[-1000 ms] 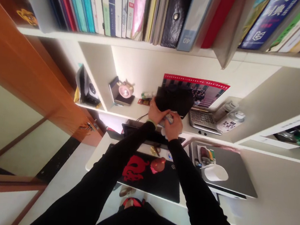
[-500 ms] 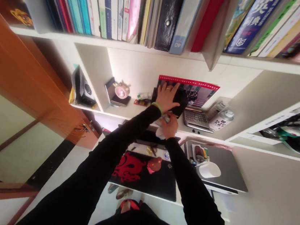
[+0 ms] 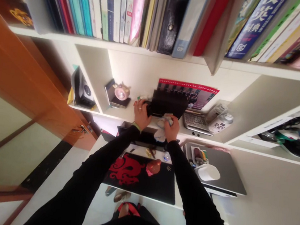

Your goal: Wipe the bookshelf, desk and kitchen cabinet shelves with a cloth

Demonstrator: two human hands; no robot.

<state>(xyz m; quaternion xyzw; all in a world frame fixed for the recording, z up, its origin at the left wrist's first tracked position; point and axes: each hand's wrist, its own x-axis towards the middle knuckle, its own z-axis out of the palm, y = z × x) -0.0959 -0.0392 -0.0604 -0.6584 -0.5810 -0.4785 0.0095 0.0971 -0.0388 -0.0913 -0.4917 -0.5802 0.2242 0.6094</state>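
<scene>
My right hand [image 3: 171, 128] is closed on a crumpled pale cloth [image 3: 159, 133], which hangs below the fingers at the shelf's front edge. Behind it, a black boxy object [image 3: 167, 103] stands on the shelf, leaning near a red-topped group photo [image 3: 204, 94]. At that object's left side, my left hand [image 3: 141, 114] is curled with a small black part [image 3: 148, 107] between thumb and fingers. Whether this part belongs to the black object, I cannot tell. To the right of the black object lies a grey calculator-like device with keys [image 3: 196, 120].
Above runs a shelf packed with books [image 3: 113, 9]. A pink round ornament [image 3: 121, 91] sits at left, a spray can [image 3: 221, 123] at right. Below are a monitor's dark top [image 3: 146, 138], a black-and-red desk mat [image 3: 154, 186] and a white cup [image 3: 208, 172] on a grey laptop [image 3: 232, 170].
My left hand has come off the black object's upper part and moved down and left to its side. My right hand keeps the cloth, now seen more fully, slightly lower.
</scene>
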